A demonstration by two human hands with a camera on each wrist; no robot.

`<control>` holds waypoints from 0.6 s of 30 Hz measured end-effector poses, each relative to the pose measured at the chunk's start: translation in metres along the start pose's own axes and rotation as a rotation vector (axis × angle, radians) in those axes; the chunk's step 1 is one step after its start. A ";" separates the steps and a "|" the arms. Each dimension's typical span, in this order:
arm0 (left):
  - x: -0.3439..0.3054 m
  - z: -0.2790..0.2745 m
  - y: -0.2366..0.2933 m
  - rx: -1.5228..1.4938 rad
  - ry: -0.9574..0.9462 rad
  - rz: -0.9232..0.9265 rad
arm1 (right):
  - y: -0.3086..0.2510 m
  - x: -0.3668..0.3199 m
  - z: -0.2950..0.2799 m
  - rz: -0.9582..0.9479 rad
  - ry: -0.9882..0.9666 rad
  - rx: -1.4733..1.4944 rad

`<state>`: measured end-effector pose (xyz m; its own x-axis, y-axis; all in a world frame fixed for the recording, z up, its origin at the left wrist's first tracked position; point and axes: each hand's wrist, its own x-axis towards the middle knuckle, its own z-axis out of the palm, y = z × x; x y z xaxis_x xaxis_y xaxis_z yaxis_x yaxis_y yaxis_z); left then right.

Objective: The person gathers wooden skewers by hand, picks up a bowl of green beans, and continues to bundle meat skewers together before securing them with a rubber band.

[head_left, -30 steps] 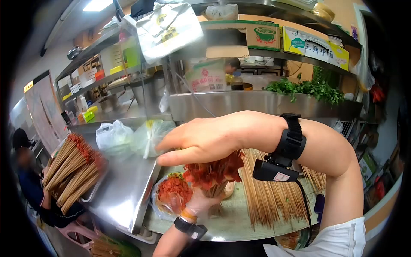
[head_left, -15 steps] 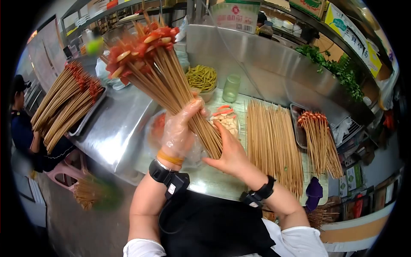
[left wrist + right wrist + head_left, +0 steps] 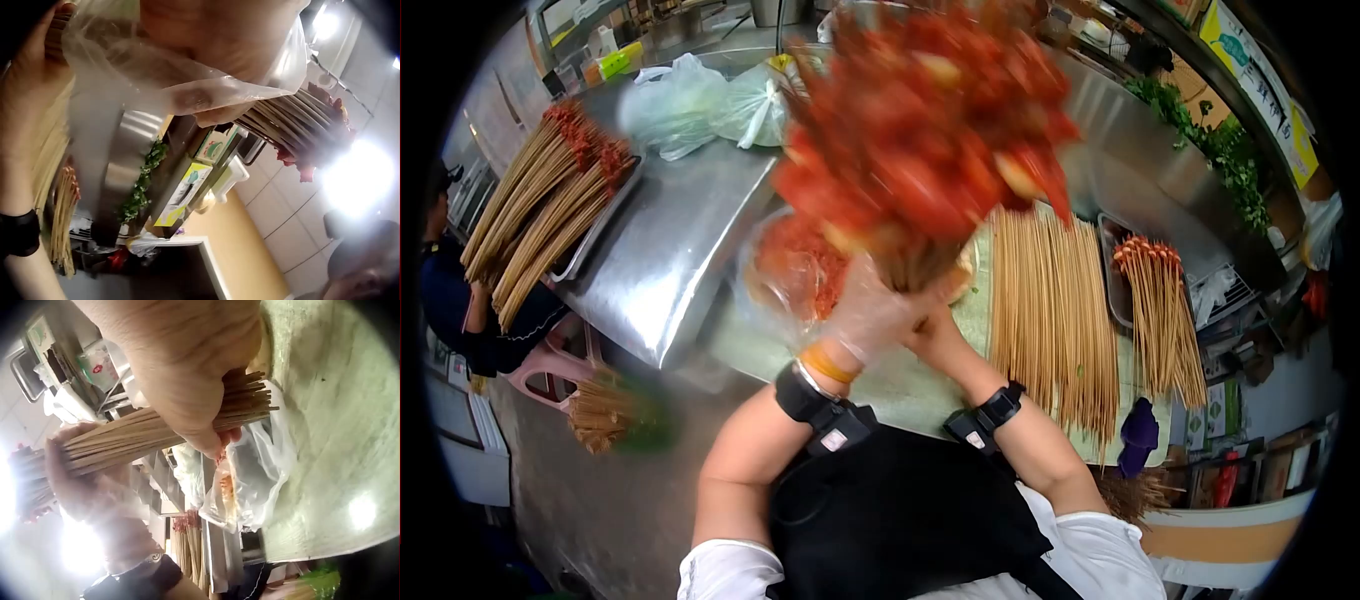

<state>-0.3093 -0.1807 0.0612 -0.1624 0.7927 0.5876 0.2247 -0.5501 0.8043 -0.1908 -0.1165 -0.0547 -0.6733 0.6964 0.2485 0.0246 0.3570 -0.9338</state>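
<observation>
A thick bundle of wooden skewers [image 3: 125,440] with red pieces of food at its top rises toward the head camera, the red tops [image 3: 940,130] blurred. My left hand [image 3: 868,308], in a clear plastic glove, grips the sticks below the food. Bare, my right hand [image 3: 181,369] is curled round the lower stick ends in the right wrist view. Behind the hands lies an open plastic bag of red shredded food [image 3: 805,265] on the green board [image 3: 890,385]. To the right, plain wooden sticks [image 3: 1050,320] lie in a wide row.
More red-topped skewers [image 3: 1155,310] lie at the right beside a metal tray. A large pile of skewers [image 3: 550,215] is at the left, past a steel counter [image 3: 675,230] with tied plastic bags [image 3: 680,105]. A purple item [image 3: 1138,435] lies at the board's edge. Someone [image 3: 460,300] sits far left.
First the right hand lay flat over the red tops. Then the bundle was tilted left, with the right hand at its lower end. Now it stands more upright and nearer the head, both hands holding it.
</observation>
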 end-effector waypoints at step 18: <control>-0.018 0.006 -0.075 -0.336 0.026 -0.304 | 0.026 -0.003 0.032 0.016 0.182 -0.081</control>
<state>-0.3174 -0.1522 -0.0102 -0.1978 0.9268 0.3192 -0.1607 -0.3519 0.9221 -0.2120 -0.1290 -0.0874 -0.5278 0.8008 0.2829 0.0987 0.3887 -0.9161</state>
